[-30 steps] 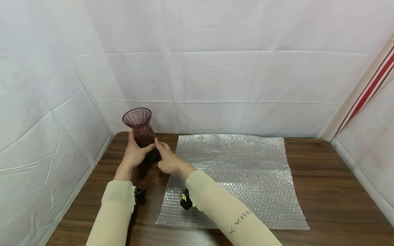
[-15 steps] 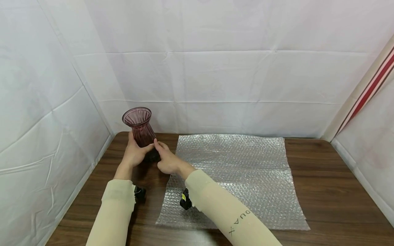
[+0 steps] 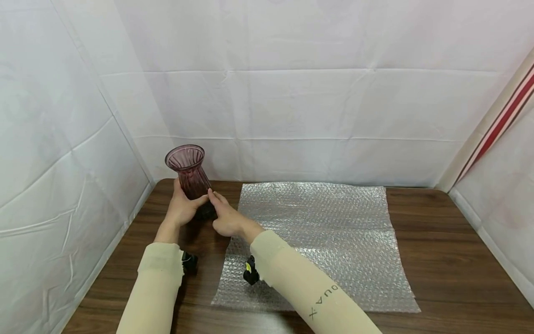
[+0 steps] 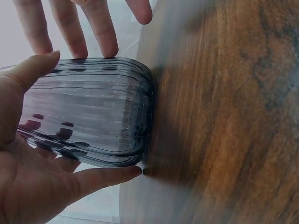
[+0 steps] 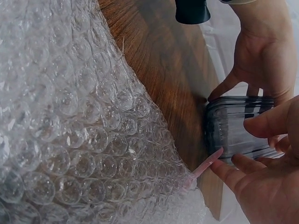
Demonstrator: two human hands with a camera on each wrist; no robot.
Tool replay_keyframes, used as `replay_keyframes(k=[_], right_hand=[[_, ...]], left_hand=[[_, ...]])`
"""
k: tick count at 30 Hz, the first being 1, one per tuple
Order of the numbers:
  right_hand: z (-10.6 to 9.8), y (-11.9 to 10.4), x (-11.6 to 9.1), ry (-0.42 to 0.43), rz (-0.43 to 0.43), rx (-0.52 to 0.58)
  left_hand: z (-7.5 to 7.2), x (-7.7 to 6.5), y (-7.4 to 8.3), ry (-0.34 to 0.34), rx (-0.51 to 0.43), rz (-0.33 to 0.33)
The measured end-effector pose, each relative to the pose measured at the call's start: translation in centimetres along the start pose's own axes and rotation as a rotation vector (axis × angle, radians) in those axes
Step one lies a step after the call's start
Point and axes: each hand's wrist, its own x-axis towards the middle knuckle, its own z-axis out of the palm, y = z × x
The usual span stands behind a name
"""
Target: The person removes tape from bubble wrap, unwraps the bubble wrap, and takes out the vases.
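A purple see-through glass vase with a flared rim and ribbed sides stands at the back left of the table. My left hand grips it from the left, its thumb across the near side. From the right, my right hand holds it low, thumb tip close to the left thumb. Seen by the left wrist camera, the vase's squarish base is by the wood. The right wrist view has both hands around the lower vase; its upper part is out of that frame.
A sheet of clear bubble wrap lies flat to the right, its left edge near the right hand. The brown wooden table is bounded by white cloth walls. A black wrist camera sits under the right sleeve.
The vase's rim has shifted very slightly up and left. Both hands keep their hold on the vase, and the bubble wrap has not moved.
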Motion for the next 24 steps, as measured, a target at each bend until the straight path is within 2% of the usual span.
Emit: replay_keyframes(k=[12, 16, 20, 24], right_hand=[[0.1, 0.1, 0.0, -0.014, -0.013, 0.018], [-0.2, 0.1, -0.1, -0.02, -0.011, 0.031], [-0.4, 0.2, -0.4, -0.013, -0.016, 0.028], [-0.7, 0.3, -0.7, -0.004, -0.025, 0.0]], left_hand=[[0.2, -0.4, -0.2, 0.018, 0.003, -0.022], [0.3, -0.6, -0.4, 0.03, 0.021, -0.009], [0.6, -1.1, -0.7, 0.062, 0.044, 0.018], [0.6, -2.1, -0.8, 0.099, 0.084, -0.019]])
